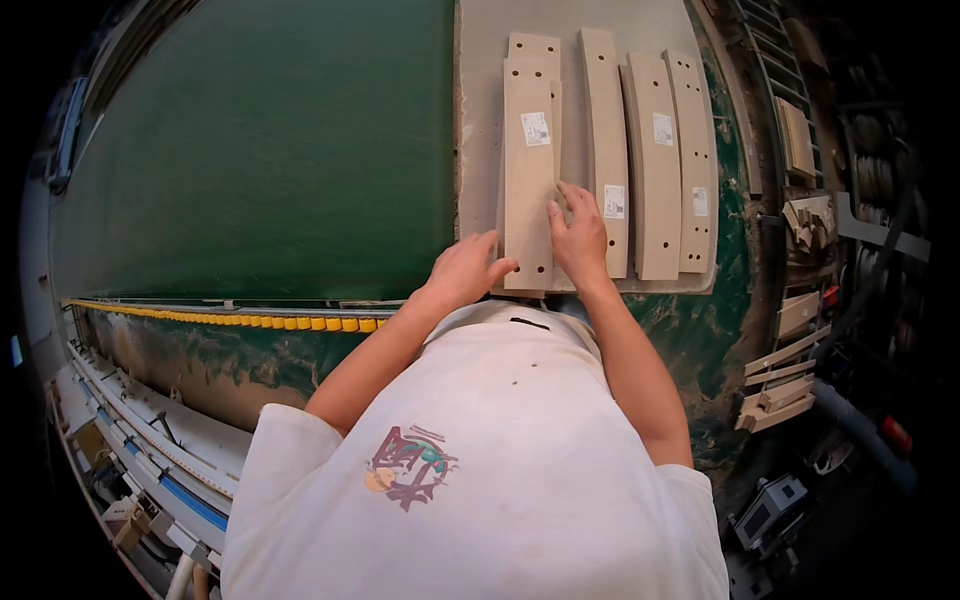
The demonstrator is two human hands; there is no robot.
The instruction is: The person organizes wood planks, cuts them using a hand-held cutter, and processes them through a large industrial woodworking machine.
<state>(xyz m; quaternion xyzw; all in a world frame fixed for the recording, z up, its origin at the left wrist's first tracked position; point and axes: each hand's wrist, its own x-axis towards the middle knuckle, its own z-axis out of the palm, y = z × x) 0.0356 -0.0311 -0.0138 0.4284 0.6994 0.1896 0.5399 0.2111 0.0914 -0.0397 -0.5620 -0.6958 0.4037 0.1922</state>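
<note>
A pale wooden board with drilled holes and a white label lies lengthwise in front of me, on top of at least one similar board. My left hand is at its near left edge, thumb stretched toward the corner and fingers extended along the side. Against the right edge rests my right hand, its fingers apart and slightly bent. Neither hand is closed around the board. To the right lie more drilled boards: a narrow labelled one, a wider one and another narrow one.
The boards lie on a greyish sheet over a dusty green surface. A large green panel fills the left, with a yellow segmented strip along its near side. Wood offcuts and a rack stand at right.
</note>
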